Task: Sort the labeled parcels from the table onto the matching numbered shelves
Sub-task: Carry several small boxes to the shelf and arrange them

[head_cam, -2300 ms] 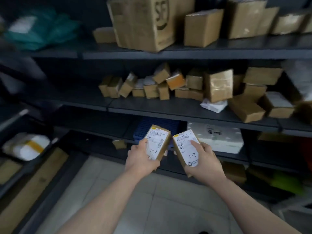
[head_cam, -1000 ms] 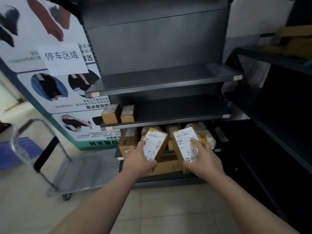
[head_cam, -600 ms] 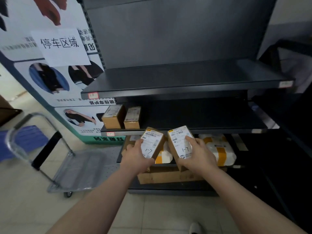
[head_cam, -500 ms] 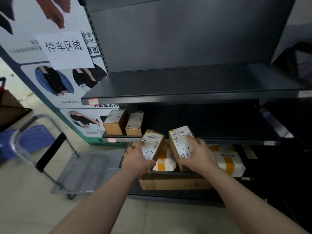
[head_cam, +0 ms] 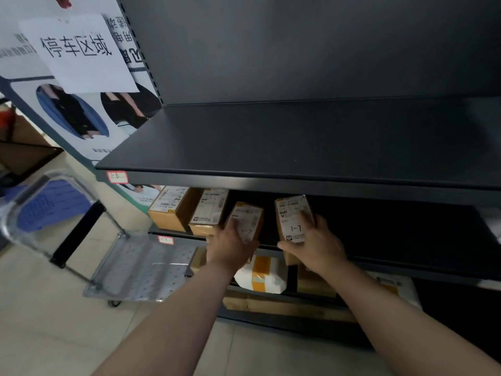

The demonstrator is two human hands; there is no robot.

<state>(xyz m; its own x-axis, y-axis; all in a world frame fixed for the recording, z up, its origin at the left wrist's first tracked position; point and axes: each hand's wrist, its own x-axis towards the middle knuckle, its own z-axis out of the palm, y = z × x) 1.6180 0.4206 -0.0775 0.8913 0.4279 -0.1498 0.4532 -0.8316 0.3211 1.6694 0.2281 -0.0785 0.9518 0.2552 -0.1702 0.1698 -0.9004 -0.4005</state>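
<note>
Left hand [head_cam: 233,246]: fingers curled round cardboard parcel [head_cam: 248,221], label upward.
Right hand [head_cam: 314,245]: grips second parcel [head_cam: 291,217] marked 1-7.
Shelf tag [head_cam: 165,240]: left of hands, apparently 1-7, hence placement here.

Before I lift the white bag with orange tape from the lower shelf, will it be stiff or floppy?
Probably floppy: the white bag bulges with rounded edges, unlike the sharp-cornered cardboard box above. It likely sags if held by one end. It lies flat, so tipping seems unlikely.
</note>
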